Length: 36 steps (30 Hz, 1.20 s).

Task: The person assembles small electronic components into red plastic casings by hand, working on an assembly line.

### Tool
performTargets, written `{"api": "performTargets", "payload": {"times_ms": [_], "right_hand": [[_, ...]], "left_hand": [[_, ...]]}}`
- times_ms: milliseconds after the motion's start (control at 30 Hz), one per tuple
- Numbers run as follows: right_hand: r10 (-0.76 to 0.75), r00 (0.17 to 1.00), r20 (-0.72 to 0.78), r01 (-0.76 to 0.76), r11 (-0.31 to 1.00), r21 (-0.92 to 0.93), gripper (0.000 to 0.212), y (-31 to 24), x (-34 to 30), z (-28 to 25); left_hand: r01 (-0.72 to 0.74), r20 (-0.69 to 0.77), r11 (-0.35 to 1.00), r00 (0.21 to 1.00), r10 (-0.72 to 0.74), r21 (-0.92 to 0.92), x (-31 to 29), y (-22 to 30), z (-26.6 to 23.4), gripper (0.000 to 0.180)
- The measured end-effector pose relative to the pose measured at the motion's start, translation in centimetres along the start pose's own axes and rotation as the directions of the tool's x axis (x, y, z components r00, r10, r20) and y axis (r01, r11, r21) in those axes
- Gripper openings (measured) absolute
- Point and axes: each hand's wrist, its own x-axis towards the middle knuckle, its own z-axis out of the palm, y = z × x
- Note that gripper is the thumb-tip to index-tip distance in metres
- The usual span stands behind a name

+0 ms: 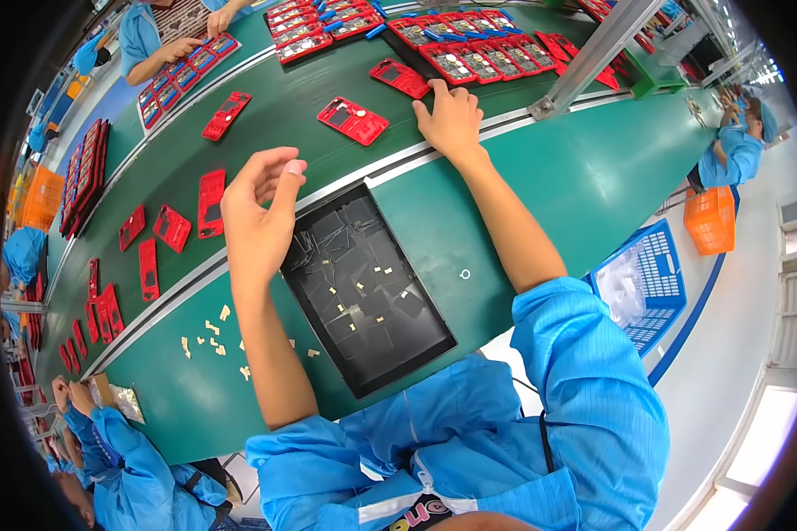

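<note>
Red case (400, 78) up top center sits just left of the nearer right hand (452, 122), slanting down-right. Right's loosely spread, left hand (261, 199) half-curled, both look empty.

contact between right fingers (438, 91) and red case (401, 78) unclear, co-worker (140, 42) cut off at top

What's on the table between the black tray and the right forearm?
The head view shows a small white ring there, lying on the green table between the black tray and the right forearm.
</note>
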Motion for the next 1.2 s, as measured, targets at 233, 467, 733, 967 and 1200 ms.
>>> {"api": "performTargets", "payload": {"times_ms": [233,467,733,967,1200], "right_hand": [[0.199,0.977,0.079,-0.173,0.520,0.836,0.052,3.1,2.6,-1.0],[-0.150,0.970,0.190,0.028,0.850,0.526,0.070,2.3,2.1,-1.1],[-0.317,0.938,0.141,0.311,0.948,0.064,0.065,-2.1,-1.2,3.0],[-0.325,0.921,0.213,0.230,0.898,0.376,0.060,-2.7,-2.0,0.3],[-0.149,0.957,-0.249,0.251,0.855,0.454,0.023,8.3,-3.1,-7.1]], "left_hand": [[0.016,0.026,0.999,1.000,-0.017,0.048,0.0,0.3,-0.1,0.024],[-0.002,0.001,1.000,1.000,0.002,0.010,0.2,0.5,0.6,0.021],[-0.014,0.020,1.000,1.000,0.013,0.014,-0.2,0.5,0.6,0.022],[-0.010,0.066,0.999,0.998,0.007,0.052,-0.5,0.8,0.8,0.024],[-0.036,0.168,0.993,0.986,0.017,0.114,-2.1,2.1,3.8,0.018]]}}
